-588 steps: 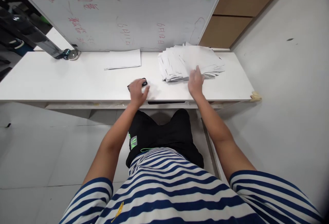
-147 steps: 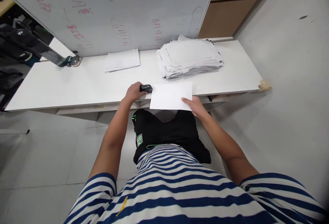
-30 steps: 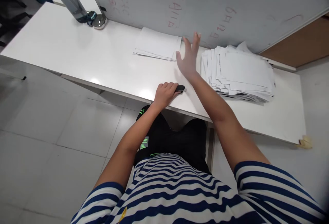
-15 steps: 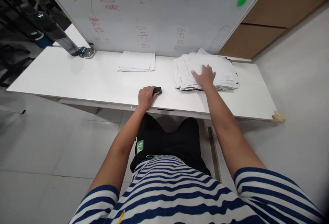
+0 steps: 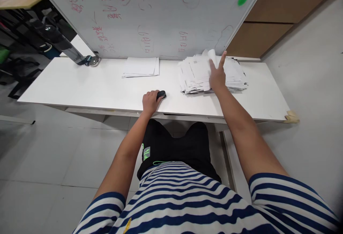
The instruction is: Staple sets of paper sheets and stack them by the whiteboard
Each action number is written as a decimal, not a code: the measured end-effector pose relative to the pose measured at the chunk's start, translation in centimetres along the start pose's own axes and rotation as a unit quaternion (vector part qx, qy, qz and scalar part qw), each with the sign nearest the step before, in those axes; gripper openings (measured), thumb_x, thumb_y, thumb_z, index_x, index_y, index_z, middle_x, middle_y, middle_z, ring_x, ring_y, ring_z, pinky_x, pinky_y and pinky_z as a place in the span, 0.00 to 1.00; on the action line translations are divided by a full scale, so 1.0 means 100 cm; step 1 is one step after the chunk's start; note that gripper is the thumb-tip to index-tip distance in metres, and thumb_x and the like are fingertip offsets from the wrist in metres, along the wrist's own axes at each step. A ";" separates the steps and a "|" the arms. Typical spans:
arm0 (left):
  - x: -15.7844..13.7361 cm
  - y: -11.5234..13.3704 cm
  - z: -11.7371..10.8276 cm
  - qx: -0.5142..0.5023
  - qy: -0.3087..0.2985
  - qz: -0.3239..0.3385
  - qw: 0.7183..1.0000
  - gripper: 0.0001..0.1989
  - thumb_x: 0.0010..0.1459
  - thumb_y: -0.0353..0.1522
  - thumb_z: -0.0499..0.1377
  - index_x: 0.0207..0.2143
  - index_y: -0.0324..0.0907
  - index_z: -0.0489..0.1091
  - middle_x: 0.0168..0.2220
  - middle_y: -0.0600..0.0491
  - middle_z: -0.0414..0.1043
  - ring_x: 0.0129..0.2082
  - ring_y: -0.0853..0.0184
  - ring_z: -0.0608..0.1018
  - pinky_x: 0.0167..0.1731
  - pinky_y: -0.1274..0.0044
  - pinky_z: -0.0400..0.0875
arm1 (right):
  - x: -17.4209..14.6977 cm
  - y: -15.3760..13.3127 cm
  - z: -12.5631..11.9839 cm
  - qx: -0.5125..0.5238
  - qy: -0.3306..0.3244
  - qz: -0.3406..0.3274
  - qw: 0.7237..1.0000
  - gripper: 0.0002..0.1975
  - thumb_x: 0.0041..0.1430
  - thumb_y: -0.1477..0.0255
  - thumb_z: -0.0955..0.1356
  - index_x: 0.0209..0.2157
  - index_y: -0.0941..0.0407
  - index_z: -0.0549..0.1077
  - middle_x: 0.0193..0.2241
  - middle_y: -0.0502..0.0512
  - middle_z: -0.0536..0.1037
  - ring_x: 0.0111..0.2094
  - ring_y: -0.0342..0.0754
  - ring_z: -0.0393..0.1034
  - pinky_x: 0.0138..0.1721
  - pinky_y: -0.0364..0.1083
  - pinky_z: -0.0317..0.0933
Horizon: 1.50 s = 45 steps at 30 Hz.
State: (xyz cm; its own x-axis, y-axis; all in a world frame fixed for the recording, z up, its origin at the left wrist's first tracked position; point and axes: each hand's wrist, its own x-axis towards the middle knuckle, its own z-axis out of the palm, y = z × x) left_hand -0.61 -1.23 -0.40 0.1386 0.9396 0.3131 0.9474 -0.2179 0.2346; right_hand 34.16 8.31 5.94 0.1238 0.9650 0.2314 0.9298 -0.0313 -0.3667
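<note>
My left hand (image 5: pixel 150 102) rests near the front edge of the white table, its fingers closed around a small black stapler (image 5: pixel 161 94). Only the stapler's rounded end sticks out to the right; the rest is hidden by the hand. On the right lies a thick, uneven stack of paper (image 5: pixel 191 74). My right hand (image 5: pixel 218 76) is on top of this stack with two fingers spread and pointing away from me. Beside these fingers, at the far side of the stack, a sheet (image 5: pixel 211 54) curls up.
A thinner pile of paper (image 5: pixel 140 66) lies back left of centre. A whiteboard (image 5: pixel 160 19) with red writing stands along the table's (image 5: pixel 88 83) far edge. At the back left is a grey vacuum-like tube (image 5: pixel 66 46). A wall (image 5: pixel 313 83) rises on the right.
My right hand has slid forward and slightly right over the stack, and a sheet now curls up by its fingers. The left hand still holds the stapler in place. The view has shifted slightly.
</note>
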 end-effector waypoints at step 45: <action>0.001 -0.003 0.006 -0.053 0.008 -0.016 0.998 0.21 0.68 0.44 0.55 0.56 0.43 0.71 0.51 0.40 0.76 0.52 0.48 0.73 0.48 0.63 0.60 | 0.021 0.004 0.012 -0.003 -0.111 0.118 0.987 0.39 0.71 0.49 0.54 0.67 0.65 0.63 0.71 0.82 0.51 0.72 0.74 0.40 0.59 0.81 0.35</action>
State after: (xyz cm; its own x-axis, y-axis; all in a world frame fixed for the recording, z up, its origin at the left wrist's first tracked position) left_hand -0.73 -0.94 -1.02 0.1042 0.9423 0.3180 0.9152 -0.2160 0.3402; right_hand 34.38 10.66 5.23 0.2583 0.9640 -0.0623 0.8861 -0.2622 -0.3821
